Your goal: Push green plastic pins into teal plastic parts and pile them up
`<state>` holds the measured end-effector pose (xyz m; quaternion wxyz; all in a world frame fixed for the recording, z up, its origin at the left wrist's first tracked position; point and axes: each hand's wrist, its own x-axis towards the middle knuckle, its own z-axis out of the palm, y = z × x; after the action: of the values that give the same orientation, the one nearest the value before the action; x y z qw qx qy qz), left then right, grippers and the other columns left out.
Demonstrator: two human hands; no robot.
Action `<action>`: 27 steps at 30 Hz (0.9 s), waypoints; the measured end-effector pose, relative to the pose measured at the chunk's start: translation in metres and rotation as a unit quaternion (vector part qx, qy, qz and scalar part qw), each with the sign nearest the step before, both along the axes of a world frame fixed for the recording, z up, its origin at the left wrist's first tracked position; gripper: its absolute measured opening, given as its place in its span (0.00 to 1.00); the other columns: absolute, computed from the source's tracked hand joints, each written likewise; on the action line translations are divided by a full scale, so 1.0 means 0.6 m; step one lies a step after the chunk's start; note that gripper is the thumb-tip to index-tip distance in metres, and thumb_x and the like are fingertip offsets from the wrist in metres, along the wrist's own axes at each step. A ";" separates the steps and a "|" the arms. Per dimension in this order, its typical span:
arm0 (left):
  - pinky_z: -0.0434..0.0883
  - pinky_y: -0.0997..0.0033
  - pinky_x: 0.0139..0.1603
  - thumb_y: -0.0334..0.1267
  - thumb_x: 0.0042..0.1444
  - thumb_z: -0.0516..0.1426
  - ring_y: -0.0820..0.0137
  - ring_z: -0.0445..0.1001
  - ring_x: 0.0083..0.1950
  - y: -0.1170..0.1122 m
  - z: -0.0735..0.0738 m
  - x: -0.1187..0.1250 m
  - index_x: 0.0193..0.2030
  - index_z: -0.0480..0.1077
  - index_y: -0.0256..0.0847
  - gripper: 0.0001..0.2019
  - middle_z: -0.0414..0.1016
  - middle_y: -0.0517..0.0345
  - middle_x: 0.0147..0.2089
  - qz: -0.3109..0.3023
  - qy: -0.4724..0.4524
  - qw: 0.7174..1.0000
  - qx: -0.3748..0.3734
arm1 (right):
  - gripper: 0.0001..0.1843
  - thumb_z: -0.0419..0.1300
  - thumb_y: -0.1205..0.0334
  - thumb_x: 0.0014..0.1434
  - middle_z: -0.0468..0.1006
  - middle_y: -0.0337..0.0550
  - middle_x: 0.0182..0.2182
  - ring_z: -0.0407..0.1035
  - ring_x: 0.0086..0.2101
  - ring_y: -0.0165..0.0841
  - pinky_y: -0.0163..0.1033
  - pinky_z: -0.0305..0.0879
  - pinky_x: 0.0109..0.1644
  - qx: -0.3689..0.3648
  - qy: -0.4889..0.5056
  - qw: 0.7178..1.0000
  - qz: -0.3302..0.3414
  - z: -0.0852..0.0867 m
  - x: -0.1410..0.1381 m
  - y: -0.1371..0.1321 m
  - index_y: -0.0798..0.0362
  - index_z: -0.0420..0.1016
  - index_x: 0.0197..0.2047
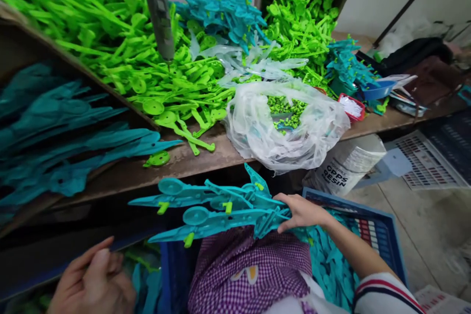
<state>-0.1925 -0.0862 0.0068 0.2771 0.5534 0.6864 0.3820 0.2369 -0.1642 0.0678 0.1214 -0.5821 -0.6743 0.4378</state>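
Observation:
My right hand (303, 213) grips a small stack of long teal plastic parts (221, 206) by their wider end, above my lap. Their pointed ends reach to the left. Round discs and bright green pegs stick out from them. At the lower left is my left hand (91, 277), away from the stack, with its index finger stretched out and the others loosely curled. Nothing shows in it. Just beyond it, teal and green pieces (147, 279) lie low down beside a blue crate edge.
Green plastic parts (110, 24) heap across the bench, with teal pieces (55, 132) at left. A powered screwdriver (160, 14) hangs over the heap. A clear plastic bag (253, 127) holds small green bits. At right stand a blue crate (390, 235) of teal parts and a CPPS resin sack (340, 167).

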 end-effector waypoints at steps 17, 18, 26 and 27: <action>0.68 0.66 0.45 0.58 0.54 0.58 0.60 0.75 0.41 -0.038 -0.118 0.242 0.44 0.81 0.42 0.23 0.77 0.52 0.39 -0.519 -0.030 0.821 -0.236 | 0.37 0.75 0.52 0.44 0.76 0.45 0.50 0.72 0.51 0.44 0.47 0.69 0.56 0.079 0.230 0.890 -0.386 -0.032 0.094 -0.130 0.48 0.67 0.55; 0.69 0.65 0.45 0.59 0.54 0.58 0.59 0.75 0.42 -0.023 -0.126 0.238 0.44 0.80 0.40 0.24 0.78 0.51 0.39 -0.501 -0.044 0.828 -0.247 | 0.37 0.76 0.52 0.43 0.76 0.45 0.50 0.72 0.51 0.45 0.48 0.69 0.55 0.082 0.234 0.873 -0.421 -0.025 0.106 -0.149 0.47 0.68 0.54; 0.70 0.64 0.49 0.65 0.50 0.56 0.54 0.77 0.48 0.053 -0.160 0.252 0.44 0.79 0.36 0.32 0.81 0.49 0.43 -0.428 -0.064 0.832 -0.346 | 0.42 0.76 0.47 0.38 0.81 0.50 0.45 0.78 0.36 0.46 0.47 0.77 0.37 0.103 0.288 0.749 -0.588 0.082 0.273 -0.189 0.47 0.70 0.55; 0.70 0.64 0.49 0.65 0.50 0.56 0.54 0.76 0.47 0.047 -0.163 0.262 0.43 0.79 0.36 0.32 0.81 0.49 0.43 -0.454 -0.047 0.823 -0.339 | 0.39 0.76 0.46 0.38 0.82 0.52 0.43 0.78 0.34 0.46 0.46 0.76 0.35 0.127 0.263 0.748 -0.596 0.101 0.308 -0.174 0.49 0.72 0.53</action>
<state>-0.0354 -0.0580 -0.0911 0.6216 0.6544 0.4302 -0.0180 0.4219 -0.2688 0.1287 0.6031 -0.7066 -0.1815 0.3226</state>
